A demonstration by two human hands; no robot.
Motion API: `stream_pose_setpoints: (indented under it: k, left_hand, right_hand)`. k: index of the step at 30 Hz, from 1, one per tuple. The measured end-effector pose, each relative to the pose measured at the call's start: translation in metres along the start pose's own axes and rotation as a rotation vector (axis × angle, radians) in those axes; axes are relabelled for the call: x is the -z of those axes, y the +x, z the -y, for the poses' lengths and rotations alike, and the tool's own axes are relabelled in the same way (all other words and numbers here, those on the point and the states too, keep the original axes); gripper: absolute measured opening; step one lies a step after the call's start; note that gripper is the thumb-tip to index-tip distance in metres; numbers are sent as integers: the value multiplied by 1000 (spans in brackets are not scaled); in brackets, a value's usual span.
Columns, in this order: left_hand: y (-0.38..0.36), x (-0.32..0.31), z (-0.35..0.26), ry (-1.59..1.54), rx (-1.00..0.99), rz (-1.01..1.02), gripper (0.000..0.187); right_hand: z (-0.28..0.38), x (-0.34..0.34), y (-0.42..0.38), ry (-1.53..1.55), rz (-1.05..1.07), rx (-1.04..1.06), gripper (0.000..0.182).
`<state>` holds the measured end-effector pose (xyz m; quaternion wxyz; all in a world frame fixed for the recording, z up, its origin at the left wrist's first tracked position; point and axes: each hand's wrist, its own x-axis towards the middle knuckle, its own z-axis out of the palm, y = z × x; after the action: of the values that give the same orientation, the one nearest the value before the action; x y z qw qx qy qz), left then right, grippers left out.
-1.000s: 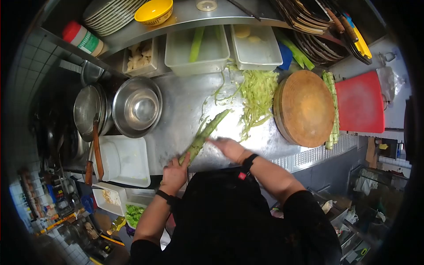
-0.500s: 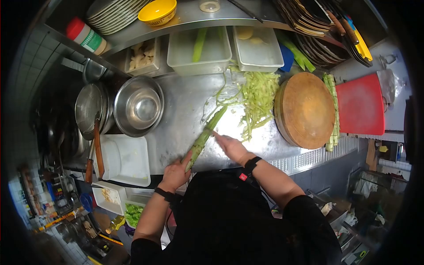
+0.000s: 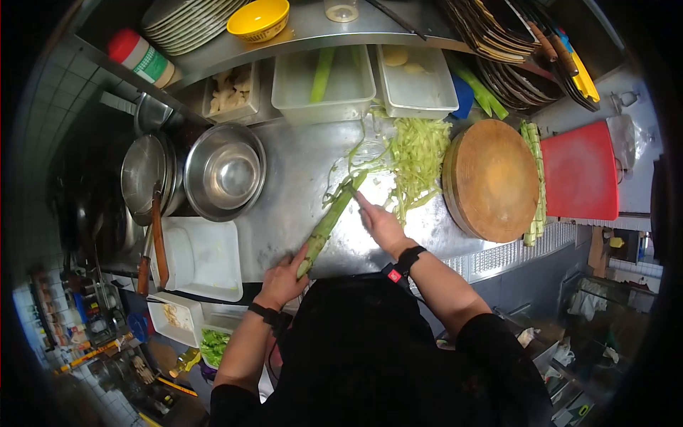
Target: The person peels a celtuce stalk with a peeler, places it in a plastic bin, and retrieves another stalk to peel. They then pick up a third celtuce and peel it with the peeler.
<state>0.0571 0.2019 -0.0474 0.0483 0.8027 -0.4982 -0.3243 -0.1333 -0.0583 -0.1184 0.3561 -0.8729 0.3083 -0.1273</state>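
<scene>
The stalk [image 3: 329, 226] lies slantwise over the bench [image 3: 288, 164], well to the left of the block [image 3: 491, 181], with its far end the nearer to the block. My left hand [image 3: 282, 280] has it by the near end, the end farther from the block, fingers closed round it, and the rest of its length runs out ahead of them. My right hand [image 3: 380, 224] is on the side of the stalk toward the block, close to its far half; those fingers are curled round a small tool [image 3: 357, 193], too small to make out well. The tool's head is right up by the stalk near its far end, though I cannot tell whether the two touch, nor whether that end rests on the bench. Pale green peelings [image 3: 420, 156] are heaped just left of the block, between it and the stalk, and a few loose strips trail round the stalk's far end. A row of cut stalks [image 3: 533, 192] lies along the block's right edge, and past that is a red board [image 3: 580, 171].
</scene>
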Motion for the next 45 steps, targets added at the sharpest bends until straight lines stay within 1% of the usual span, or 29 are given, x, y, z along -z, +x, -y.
stream_pose_setpoints:
  k: [2, 3, 4, 6, 7, 9, 10, 12, 14, 16, 18, 19, 22, 24, 25, 26, 28, 32, 34, 36, 38, 39, 41, 44, 45]
  left_hand:
    - [0, -2, 1, 27, 14, 4, 90]
    - [1, -4, 2, 50, 24, 8, 91]
    - [1, -5, 2, 51, 21, 12, 91]
    - [2, -5, 1, 90, 14, -71, 95]
    - [2, -4, -1, 90, 13, -67, 95]
    - [4, 0, -4, 149, 96, 53, 96]
    - [5, -3, -2, 148, 97, 55, 96]
    - [3, -15, 3, 189, 73, -18, 98]
    - [6, -23, 6, 207, 71, -34, 98]
    - [0, -23, 10, 238, 70, -45, 98]
    - [5, -23, 8, 166, 154, -1, 98]
    - [6, -24, 6, 156, 155, -3, 98]
    - [8, -22, 7, 193, 177, 30, 96]
    - [6, -24, 6, 195, 133, 2, 93]
    - [5, -24, 6, 196, 131, 6, 93]
    - [5, -23, 5, 194, 134, 12, 92]
    - [6, -22, 3, 194, 134, 18, 92]
    - [3, -24, 3, 222, 85, -28, 91]
    - [3, -28, 5, 245, 67, -32, 91]
    - [-3, -34, 11, 202, -1, -139, 90]
    - [-2, -29, 7, 213, 8, -130, 90]
    - [-2, -24, 7, 228, 3, -114, 89]
    - [3, -24, 8, 254, 16, -144, 88]
    - [1, -36, 7, 236, 46, -158, 87]
    - [2, -36, 10, 220, 38, -168, 87]
  right_hand:
    - [11, -7, -7, 69, 99, 90, 58]
    - [13, -13, -8, 37, 109, 210, 62]
    - [15, -17, -12, -17, 219, 249, 68]
    - [20, -23, -13, -41, 342, 346, 75]
    - [23, -23, -13, -41, 343, 342, 75]
    - [29, -20, -13, -60, 435, 274, 58]
    - [15, -30, -12, -59, 436, 273, 58]
    - [-24, -48, -7, -110, 241, 244, 58]
    - [-46, -8, 27, -189, -45, -327, 55]
    - [-54, 31, 39, -168, -116, -241, 56]
    - [-39, 34, 35, -94, -104, -103, 55]
    - [-30, 29, 29, -76, -107, -37, 57]
    - [-4, 3, 4, 25, 57, -64, 56]
    - [9, -14, -6, 98, 70, 101, 55]
    - [13, -21, -7, 105, 113, 174, 56]
    - [16, -25, -11, 74, 217, 190, 60]
    - [27, -28, -10, -21, 359, 200, 57]
    - [36, -30, -6, -53, 437, 241, 57]
    - [22, -31, 1, -22, 428, 377, 57]
    - [-56, -64, 15, 33, 154, 165, 56]
    - [-46, 5, 54, -260, -19, -353, 56]
    - [-45, 9, 50, -253, -22, -355, 56]
    - [-46, 25, 55, -167, -138, -100, 56]
    - [-11, 12, 32, -51, -26, -128, 56]
    - [1, 7, 22, -4, 25, -94, 57]
